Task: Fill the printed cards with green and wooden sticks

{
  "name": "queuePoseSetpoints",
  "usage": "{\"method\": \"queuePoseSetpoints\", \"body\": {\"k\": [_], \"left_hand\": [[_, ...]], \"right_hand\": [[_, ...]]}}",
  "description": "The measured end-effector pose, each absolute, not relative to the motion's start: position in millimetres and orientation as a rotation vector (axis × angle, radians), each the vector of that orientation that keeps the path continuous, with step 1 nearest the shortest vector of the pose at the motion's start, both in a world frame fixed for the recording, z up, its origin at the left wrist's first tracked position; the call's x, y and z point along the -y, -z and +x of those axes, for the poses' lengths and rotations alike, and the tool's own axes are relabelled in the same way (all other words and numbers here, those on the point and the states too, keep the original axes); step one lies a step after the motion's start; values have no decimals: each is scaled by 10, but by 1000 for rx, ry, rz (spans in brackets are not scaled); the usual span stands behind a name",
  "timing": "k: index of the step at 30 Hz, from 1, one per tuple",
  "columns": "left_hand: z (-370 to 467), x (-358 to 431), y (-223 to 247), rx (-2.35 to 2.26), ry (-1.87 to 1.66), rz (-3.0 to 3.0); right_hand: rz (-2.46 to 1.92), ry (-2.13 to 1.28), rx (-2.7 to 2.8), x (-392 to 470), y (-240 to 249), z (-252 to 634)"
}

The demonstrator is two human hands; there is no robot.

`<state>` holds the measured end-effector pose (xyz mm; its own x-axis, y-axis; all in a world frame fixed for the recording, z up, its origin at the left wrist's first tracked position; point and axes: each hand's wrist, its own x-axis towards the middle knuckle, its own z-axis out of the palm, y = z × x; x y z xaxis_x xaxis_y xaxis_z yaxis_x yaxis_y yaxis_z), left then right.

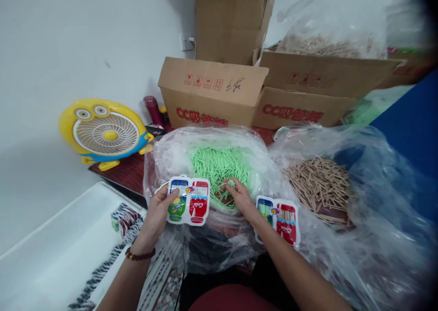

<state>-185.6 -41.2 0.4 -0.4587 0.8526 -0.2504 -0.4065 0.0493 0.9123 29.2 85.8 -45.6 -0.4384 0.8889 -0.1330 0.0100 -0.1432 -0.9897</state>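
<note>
My left hand grips a flat pouch printed with a green Sprite can and a red Cola can. At the pile of thin green sticks in a clear plastic bag, my right hand has its fingers pinched on a small bunch of green sticks. A second pouch lies by my right forearm, with green and brown sticks showing in its windows. Farther right, brown sticks are heaped in another clear plastic bag.
A yellow cartoon fan stands at the left, near a dark red bottle. Cardboard boxes line the back. At the lower left, a white bin holds a row of packed pouches. Something blue is at the right.
</note>
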Motion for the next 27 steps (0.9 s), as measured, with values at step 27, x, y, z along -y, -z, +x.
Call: {"method": "queuePoseSetpoints", "body": {"k": [27], "left_hand": [[-1508, 473, -2, -1398, -1311, 686]], "right_hand": [[-974, -1762, 1062, -973, 398, 317]]}}
